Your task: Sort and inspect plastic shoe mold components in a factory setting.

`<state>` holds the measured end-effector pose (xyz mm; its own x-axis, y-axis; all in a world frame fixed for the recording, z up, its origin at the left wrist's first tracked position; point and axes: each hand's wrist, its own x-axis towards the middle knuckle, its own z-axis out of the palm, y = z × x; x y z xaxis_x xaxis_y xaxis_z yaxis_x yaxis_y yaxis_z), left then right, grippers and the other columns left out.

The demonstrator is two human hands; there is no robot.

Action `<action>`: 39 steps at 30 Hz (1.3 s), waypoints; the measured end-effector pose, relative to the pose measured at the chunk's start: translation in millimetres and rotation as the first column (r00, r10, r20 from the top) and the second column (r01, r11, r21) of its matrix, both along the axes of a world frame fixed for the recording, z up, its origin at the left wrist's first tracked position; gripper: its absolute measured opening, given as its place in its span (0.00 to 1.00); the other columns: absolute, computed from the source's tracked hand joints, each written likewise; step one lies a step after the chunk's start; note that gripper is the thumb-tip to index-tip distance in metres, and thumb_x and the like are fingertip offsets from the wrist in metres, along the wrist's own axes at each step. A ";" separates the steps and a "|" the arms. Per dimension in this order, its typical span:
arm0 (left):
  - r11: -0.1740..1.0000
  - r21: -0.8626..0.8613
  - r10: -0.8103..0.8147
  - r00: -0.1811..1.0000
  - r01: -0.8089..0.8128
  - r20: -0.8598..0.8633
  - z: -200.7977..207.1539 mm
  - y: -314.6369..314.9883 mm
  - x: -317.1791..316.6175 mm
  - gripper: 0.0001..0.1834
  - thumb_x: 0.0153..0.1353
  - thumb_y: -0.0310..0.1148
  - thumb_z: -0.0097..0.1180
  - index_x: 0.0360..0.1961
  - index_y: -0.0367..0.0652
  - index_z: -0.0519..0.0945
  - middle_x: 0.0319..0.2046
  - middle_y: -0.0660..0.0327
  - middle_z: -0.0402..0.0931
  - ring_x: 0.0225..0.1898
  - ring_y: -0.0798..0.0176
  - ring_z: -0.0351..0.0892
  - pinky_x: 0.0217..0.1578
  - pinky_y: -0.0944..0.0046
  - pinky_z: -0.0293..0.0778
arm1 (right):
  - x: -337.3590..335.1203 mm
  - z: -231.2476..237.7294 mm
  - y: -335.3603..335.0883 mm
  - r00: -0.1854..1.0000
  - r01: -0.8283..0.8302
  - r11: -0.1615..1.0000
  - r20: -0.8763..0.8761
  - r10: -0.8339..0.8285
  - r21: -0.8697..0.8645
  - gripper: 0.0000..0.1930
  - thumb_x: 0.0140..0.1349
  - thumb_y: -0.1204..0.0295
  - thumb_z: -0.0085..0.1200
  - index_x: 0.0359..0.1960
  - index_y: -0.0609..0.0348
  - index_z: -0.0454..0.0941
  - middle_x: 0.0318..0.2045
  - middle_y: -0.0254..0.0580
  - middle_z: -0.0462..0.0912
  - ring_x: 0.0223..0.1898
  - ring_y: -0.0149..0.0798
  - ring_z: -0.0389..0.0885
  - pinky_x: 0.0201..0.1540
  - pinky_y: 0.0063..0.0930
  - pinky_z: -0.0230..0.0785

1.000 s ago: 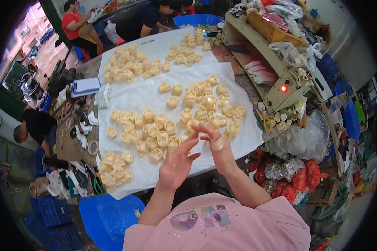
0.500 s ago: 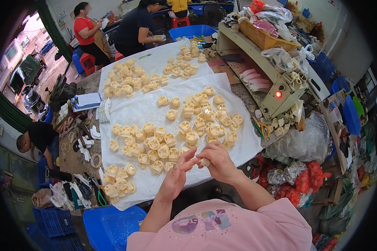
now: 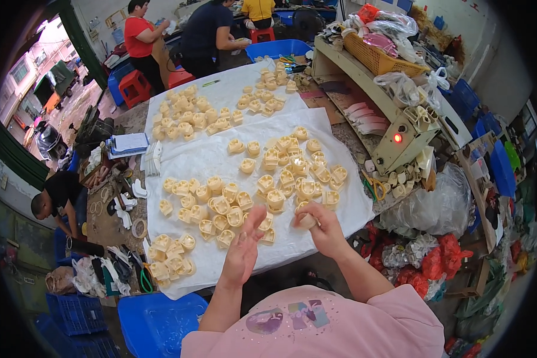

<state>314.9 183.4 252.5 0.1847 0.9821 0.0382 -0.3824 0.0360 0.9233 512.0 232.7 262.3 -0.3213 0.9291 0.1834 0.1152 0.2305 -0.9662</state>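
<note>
My right hand (image 3: 327, 234) is closed around a small cream moulded piece (image 3: 307, 221), a little blurred, above the near edge of the white cloth (image 3: 292, 246). To its left, my left hand (image 3: 244, 253) is raised with the fingers stretched out and holds nothing. A gap separates the two hands. Beyond them, many cup-like cream pieces with ribbed hollows lie in loose groups: a middle-right group (image 3: 286, 170), a left group (image 3: 221, 204), a near-left heap (image 3: 172, 262) and a far heap (image 3: 184, 113).
A machine with a lit red lamp (image 3: 398, 138) stands at the right, near yellow-handled scissors (image 3: 376, 187). At lower left sits a blue plastic tub (image 3: 155, 325). Co-workers are at the back, and a person in black (image 3: 62, 197) bends at the left.
My hands have moved apart: they were together at the small piece, and now only my right hand has it. The view has shifted slightly.
</note>
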 end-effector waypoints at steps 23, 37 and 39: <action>0.724 0.660 0.446 0.866 -0.200 -0.226 34.6 9.2 75.4 0.47 0.63 0.62 0.32 0.70 0.41 0.33 0.71 0.54 0.27 0.72 0.57 0.25 0.67 0.51 0.30 | -41.0 18.2 -48.4 0.933 -0.309 0.943 -0.154 0.326 0.126 0.45 0.61 0.33 0.24 0.70 0.55 0.42 0.71 0.48 0.40 0.72 0.46 0.31 0.70 0.43 0.26; 0.788 0.612 0.469 0.707 -0.064 -0.530 2.8 -31.4 99.8 0.24 0.68 0.49 0.37 0.61 0.57 0.70 0.71 0.52 0.31 0.72 0.45 0.25 0.64 0.39 0.29 | -8.6 51.3 6.9 0.545 -0.469 0.883 -0.779 0.309 0.023 0.39 0.66 0.41 0.28 0.68 0.58 0.48 0.66 0.55 0.56 0.67 0.50 0.56 0.62 0.39 0.58; 0.771 0.629 0.527 0.658 -0.104 -0.538 7.7 -33.4 100.8 0.22 0.68 0.48 0.37 0.60 0.60 0.71 0.71 0.52 0.30 0.71 0.45 0.24 0.64 0.37 0.28 | -9.5 50.3 0.4 0.497 -0.499 0.866 -0.812 0.306 0.021 0.39 0.66 0.41 0.27 0.67 0.61 0.50 0.65 0.58 0.57 0.65 0.53 0.58 0.61 0.43 0.61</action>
<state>415.8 150.1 260.2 0.0479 0.8407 0.5394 0.4330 -0.5041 0.7472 502.5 233.1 312.5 -0.4930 0.7792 0.3870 -0.7436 -0.1466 -0.6523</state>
